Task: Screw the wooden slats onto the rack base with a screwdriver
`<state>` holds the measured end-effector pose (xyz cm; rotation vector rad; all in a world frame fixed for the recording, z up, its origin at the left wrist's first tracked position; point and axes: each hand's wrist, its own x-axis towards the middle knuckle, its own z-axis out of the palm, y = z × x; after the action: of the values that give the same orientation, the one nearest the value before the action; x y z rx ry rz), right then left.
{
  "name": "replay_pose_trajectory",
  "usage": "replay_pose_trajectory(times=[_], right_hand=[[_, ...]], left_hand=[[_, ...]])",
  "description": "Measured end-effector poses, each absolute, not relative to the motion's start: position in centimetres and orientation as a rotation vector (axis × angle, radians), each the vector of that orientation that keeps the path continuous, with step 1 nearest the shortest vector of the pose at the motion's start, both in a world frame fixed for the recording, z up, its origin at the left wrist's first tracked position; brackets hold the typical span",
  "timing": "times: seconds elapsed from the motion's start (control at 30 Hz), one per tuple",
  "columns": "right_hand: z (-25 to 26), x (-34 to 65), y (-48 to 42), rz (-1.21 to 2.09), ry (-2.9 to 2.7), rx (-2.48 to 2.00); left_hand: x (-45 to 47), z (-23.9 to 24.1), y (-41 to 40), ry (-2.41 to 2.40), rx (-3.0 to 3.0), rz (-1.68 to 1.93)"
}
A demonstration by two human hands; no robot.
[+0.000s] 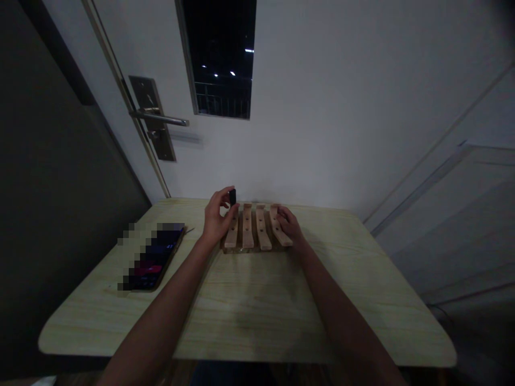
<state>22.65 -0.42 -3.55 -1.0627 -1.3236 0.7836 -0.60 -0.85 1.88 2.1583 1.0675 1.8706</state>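
At the far edge of a pale wood-grain table [257, 305], near its middle, four wooden bars [247, 233] stood side by side on a darker base [241, 250]. Each bar ran lengthwise away from the wearer, with a raised far end; small dark holes were seen along their upper faces. The two outer bars were splayed, their near ends leaning outward.

The left hand [216, 217] was at the leftmost bar, thumb and fingers closed on a small black block [232, 197]. The block was held upright above the far end of that bar (whether it touched the wood could not be determined).

The right hand [290, 225] was at the outer side of the rightmost bar, fingers curled beside its far half. Whether these fingers gripped the bar or something smaller could not be told, the area being dim.

To the left, well apart from the bars, a smartphone [159, 260] lay on the table with its screen lit, partly masked by pixelation. A thin rod [190, 230] lay just beside its far end.

Beyond the table stood a white door [322, 107] with a lever handle [167, 119] and a narrow dark window [221, 59], through which a railing [221, 102] showed.
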Motion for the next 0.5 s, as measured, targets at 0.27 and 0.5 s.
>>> replay_pose_trajectory(times=[0.27,0.5], right_hand=[[-3.68,22.54,-0.52,0.790,-1.304,-1.079],[-3.79,22.55,-0.29,0.787,-1.287,-1.074]], left_hand=[[-0.64,2.14,-1.35,1.049,2.184,1.819],[-0.67,2.39,-1.23,1.062,2.217,1.881]])
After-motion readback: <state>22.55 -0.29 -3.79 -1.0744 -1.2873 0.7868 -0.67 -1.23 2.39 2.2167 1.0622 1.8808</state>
